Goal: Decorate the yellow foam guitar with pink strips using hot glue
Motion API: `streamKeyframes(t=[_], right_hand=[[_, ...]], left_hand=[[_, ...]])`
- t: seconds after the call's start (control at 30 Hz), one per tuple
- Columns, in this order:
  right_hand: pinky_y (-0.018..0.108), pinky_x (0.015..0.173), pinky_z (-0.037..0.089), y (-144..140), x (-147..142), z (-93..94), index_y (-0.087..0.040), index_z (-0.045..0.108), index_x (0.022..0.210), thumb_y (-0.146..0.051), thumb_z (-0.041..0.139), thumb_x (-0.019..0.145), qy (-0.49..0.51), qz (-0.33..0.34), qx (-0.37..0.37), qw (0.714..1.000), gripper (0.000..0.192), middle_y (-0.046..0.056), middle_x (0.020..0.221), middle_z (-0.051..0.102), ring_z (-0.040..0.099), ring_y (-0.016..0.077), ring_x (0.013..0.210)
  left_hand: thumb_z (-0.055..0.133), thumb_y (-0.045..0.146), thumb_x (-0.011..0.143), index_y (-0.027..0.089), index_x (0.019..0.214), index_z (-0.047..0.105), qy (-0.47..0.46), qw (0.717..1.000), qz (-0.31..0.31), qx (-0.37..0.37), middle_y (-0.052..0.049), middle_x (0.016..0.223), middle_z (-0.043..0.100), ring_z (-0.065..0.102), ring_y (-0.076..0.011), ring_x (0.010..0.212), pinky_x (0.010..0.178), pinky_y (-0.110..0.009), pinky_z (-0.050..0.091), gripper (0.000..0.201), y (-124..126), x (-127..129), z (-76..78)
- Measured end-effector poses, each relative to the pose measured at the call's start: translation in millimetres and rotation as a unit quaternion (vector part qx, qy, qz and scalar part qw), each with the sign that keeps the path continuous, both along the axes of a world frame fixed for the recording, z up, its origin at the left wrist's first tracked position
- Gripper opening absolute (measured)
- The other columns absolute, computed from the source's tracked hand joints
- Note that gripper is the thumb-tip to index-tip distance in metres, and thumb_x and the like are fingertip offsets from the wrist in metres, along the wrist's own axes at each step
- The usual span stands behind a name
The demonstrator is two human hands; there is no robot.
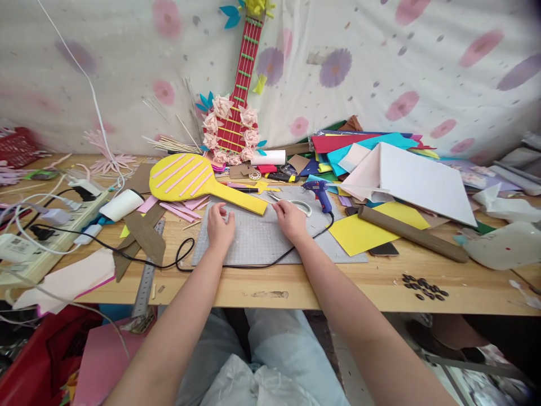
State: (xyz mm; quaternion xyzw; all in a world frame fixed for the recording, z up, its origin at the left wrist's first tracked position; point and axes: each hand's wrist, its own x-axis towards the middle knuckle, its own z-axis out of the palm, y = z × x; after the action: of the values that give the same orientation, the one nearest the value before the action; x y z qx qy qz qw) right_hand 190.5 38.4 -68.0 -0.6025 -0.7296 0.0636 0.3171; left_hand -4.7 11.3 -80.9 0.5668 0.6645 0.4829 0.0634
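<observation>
A yellow guitar-shaped or paddle-like piece [186, 179] with pink strips across its round end lies on the grey cutting mat [253, 242] and table. Just below its handle rests my left hand [220, 226], fingers loosely bent, thumb apart, nothing visible in it. My right hand [291, 219] is closed in a pinch beside the handle's tip; what its fingertips hold, if anything, is too small to tell. Scissors with pale handles [305, 208] lie partly hidden behind that hand. A blue glue gun [320, 194] stands to the right, its black cord crossing the mat.
A red guitar model [243, 84] with paper roses leans on the curtain. Coloured sheets [359, 146], a brown roll [412, 234] and black beads [425, 286] lie right. At left are a power strip [54, 231], a metal ruler [146, 285] and brown scraps [146, 237].
</observation>
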Motion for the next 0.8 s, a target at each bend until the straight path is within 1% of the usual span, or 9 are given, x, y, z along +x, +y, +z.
streamKeyframes(t=[0.1, 0.17, 0.23, 0.3, 0.37, 0.47, 0.53, 0.63, 0.8], right_hand=[[0.03, 0.067, 0.039, 0.0, 4.0, 0.1, -0.021, 0.061, 0.087, -0.039, 0.036, 0.089, 0.026, -0.022, -0.038, 0.999, 0.031, 0.006, 0.087, 0.065, 0.057, 0.0206, 0.08], [0.031, 0.069, 0.039, -0.1, 3.3, -0.7, -0.021, 0.06, 0.088, -0.037, 0.036, 0.089, 0.039, -0.019, -0.058, 0.997, 0.029, 0.006, 0.088, 0.065, 0.057, 0.0208, 0.082], [0.032, 0.071, 0.04, 0.6, 2.0, -1.9, -0.02, 0.06, 0.089, -0.033, 0.036, 0.088, 0.049, -0.013, -0.07, 0.996, 0.027, 0.007, 0.092, 0.065, 0.057, 0.0213, 0.086], [0.032, 0.072, 0.039, 1.9, 1.2, -3.0, -0.02, 0.06, 0.092, -0.03, 0.037, 0.088, 0.061, -0.016, -0.076, 0.995, 0.025, 0.008, 0.097, 0.064, 0.056, 0.0217, 0.09], [0.031, 0.072, 0.038, 2.9, 1.7, -3.4, -0.02, 0.059, 0.096, -0.029, 0.037, 0.088, 0.083, -0.029, -0.078, 0.993, 0.025, 0.007, 0.1, 0.063, 0.056, 0.0211, 0.091], [0.028, 0.066, 0.036, 2.7, 4.4, -2.7, -0.021, 0.057, 0.099, -0.034, 0.038, 0.088, 0.121, -0.053, -0.084, 0.988, 0.026, 0.004, 0.093, 0.064, 0.056, 0.0189, 0.085], [0.027, 0.061, 0.033, 1.9, 7.1, -1.6, -0.022, 0.058, 0.093, -0.042, 0.038, 0.087, 0.129, -0.061, -0.085, 0.986, 0.03, 0.002, 0.083, 0.064, 0.055, 0.0174, 0.077], [0.026, 0.059, 0.03, 1.4, 11.1, 0.4, -0.021, 0.059, 0.078, -0.051, 0.04, 0.084, 0.097, -0.045, -0.05, 0.993, 0.037, 0.002, 0.072, 0.062, 0.052, 0.0161, 0.07], [0.028, 0.064, 0.03, 3.2, 10.5, 0.9, -0.019, 0.057, 0.062, -0.054, 0.046, 0.081, 0.012, 0.032, 0.014, 0.999, 0.041, 0.003, 0.064, 0.059, 0.048, 0.0167, 0.07]], left_hand=[[0.05, 0.023, 0.078, 0.016, 0.11, 0.043, -0.002, 1.0, 0.024, -0.014, -0.01, 0.098, 0.051, 0.053, -0.0187, 0.089, 0.076, -0.033, 0.047, 0.034, 8.1, -4.8, -3.7], [0.052, 0.018, 0.075, 0.015, 0.111, 0.045, 0.065, 0.997, 0.026, -0.014, -0.015, 0.107, 0.048, 0.049, -0.0242, 0.104, 0.086, -0.04, 0.044, 0.037, 14.4, -7.3, -0.9], [0.051, 0.01, 0.071, 0.015, 0.112, 0.047, 0.171, 0.985, -0.008, -0.021, -0.016, 0.116, 0.046, 0.042, -0.0281, 0.115, 0.096, -0.045, 0.037, 0.042, 22.0, -8.1, 6.9], [0.047, 0.002, 0.068, 0.015, 0.117, 0.047, 0.277, 0.957, -0.081, -0.038, -0.016, 0.124, 0.044, 0.038, -0.0279, 0.121, 0.101, -0.044, 0.032, 0.051, 31.6, -6.3, 17.8], [0.043, -0.001, 0.068, 0.015, 0.124, 0.044, 0.372, 0.911, -0.165, -0.059, -0.014, 0.133, 0.041, 0.033, -0.0262, 0.127, 0.107, -0.043, 0.025, 0.059, 43.0, -2.2, 28.6], [0.039, -0.003, 0.068, 0.014, 0.128, 0.041, 0.459, 0.848, -0.24, -0.114, -0.011, 0.136, 0.04, 0.031, -0.0248, 0.13, 0.11, -0.046, 0.016, 0.062, 60.0, 4.8, 39.9], [0.039, -0.003, 0.069, 0.014, 0.125, 0.044, 0.484, 0.823, -0.26, -0.146, -0.011, 0.131, 0.046, 0.035, -0.0249, 0.127, 0.109, -0.049, 0.017, 0.059, 67.6, 6.7, 44.6], [0.04, -0.002, 0.068, 0.014, 0.116, 0.052, 0.492, 0.81, -0.284, -0.148, -0.011, 0.117, 0.056, 0.045, -0.024, 0.117, 0.106, -0.047, 0.024, 0.052, 68.0, 1.4, 49.9], [0.04, -0.004, 0.068, 0.016, 0.11, 0.055, 0.474, 0.805, -0.343, -0.101, -0.009, 0.109, 0.058, 0.05, -0.0229, 0.109, 0.105, -0.047, 0.027, 0.049, 41.3, -24.9, 50.8]])
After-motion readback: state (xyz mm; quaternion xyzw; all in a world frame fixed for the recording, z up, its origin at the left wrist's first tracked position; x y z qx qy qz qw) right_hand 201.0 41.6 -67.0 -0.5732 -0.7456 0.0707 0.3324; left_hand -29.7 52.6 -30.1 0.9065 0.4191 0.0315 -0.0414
